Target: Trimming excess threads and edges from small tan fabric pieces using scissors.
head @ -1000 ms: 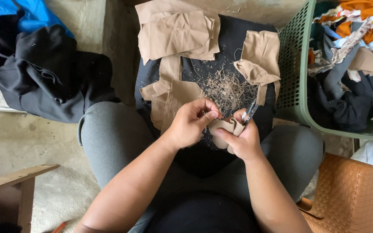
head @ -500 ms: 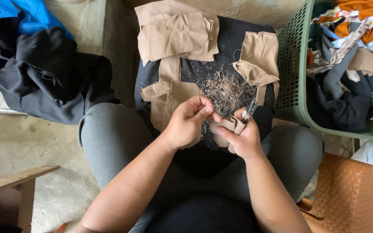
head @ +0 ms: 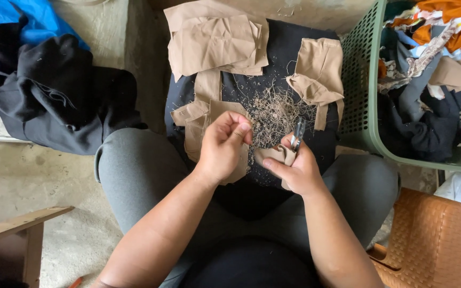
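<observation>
Meanwhile the left hand has lifted slightly away from the tan fabric piece, its fingertips pinched narrow, though whether they grip a thread is too small to tell, while the right hand keeps hold of both that piece and the small metal snips just in front of the thread pile. Left of that pile lie tan cloth pieces on the black cloth; right of it stands a green plastic basket of mixed garments, with no labels to be seen.
</observation>
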